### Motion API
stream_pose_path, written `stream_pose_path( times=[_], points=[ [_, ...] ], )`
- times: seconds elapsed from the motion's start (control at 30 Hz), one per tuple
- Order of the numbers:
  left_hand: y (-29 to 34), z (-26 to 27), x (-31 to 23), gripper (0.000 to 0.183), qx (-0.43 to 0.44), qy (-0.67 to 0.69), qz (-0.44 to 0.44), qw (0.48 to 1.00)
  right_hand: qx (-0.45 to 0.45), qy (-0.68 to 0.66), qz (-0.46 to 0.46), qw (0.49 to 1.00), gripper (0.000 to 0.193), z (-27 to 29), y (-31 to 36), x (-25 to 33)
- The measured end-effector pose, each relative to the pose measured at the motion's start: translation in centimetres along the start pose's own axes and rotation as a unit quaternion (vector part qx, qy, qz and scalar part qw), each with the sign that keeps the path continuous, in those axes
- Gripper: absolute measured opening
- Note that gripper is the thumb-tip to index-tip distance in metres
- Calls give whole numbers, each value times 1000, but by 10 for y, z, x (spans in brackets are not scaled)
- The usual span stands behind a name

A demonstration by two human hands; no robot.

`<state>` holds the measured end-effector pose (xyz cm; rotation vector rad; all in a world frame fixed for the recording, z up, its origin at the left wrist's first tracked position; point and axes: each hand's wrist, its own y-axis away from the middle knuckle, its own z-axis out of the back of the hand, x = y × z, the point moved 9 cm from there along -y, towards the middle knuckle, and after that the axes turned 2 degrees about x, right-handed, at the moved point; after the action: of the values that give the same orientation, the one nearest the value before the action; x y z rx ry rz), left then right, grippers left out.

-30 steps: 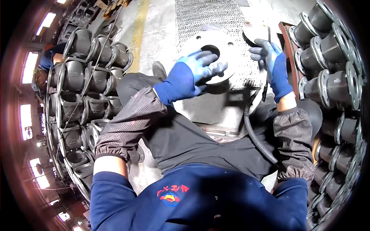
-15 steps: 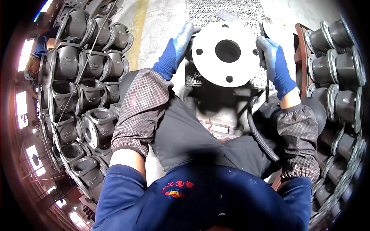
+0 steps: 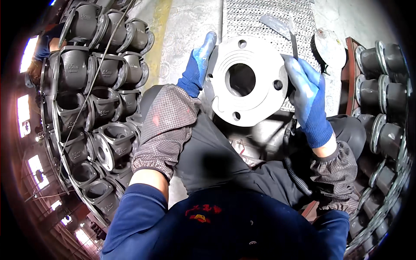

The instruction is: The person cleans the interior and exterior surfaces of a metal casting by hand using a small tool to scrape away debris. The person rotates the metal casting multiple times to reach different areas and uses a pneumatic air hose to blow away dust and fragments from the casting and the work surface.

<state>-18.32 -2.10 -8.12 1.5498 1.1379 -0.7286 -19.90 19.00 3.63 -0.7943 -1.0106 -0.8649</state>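
A cast valve body with a pale round flange (image 3: 264, 99) faces up between my hands, above the mesh mat. Bolt holes and ring-shaped grooves surround its dark central bore. My left hand (image 3: 200, 63), in a blue and white glove, presses along its left side, thumb pointing up; its other fingers are partly hidden behind the casting. My gloved right hand (image 3: 308, 93) grips the right side, its fingertips hidden beneath the flange rim.
Dark valve bodies (image 3: 73, 71) are stacked on the left; more flanged castings (image 3: 390, 97) stand on the right. Beyond the flange lie a textured metal mat (image 3: 249, 15), a flat blade-like piece (image 3: 277, 27) and a round whitish piece (image 3: 330, 48). A black corrugated hose (image 3: 297, 175) crosses my right leg.
Both hands have brought the valve body nearer to me and slightly left. Its upward face, plain white before, now shows grooved rings. The mat and the blade-like piece are more exposed.
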Motion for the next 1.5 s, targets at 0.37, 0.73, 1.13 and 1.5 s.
stream_pose_path(
  times=[0.37,0.73,1.13,1.5],
  points=[
    [-27,-69,-57,58,45,-349,-71,933,-14,299,47,953,46,17,71,-4],
    [59,-206,-26,54,280,-557,-333,708,-131,-2,-305,943,53,81,99,-32],
    [105,-165,-58,17,50,-432,-433,789,-26,312,-38,949,25,92,68,4],
    [95,-173,-49,21,58,-481,-412,772,0,362,-29,932,27,90,61,-1]
  ],
)
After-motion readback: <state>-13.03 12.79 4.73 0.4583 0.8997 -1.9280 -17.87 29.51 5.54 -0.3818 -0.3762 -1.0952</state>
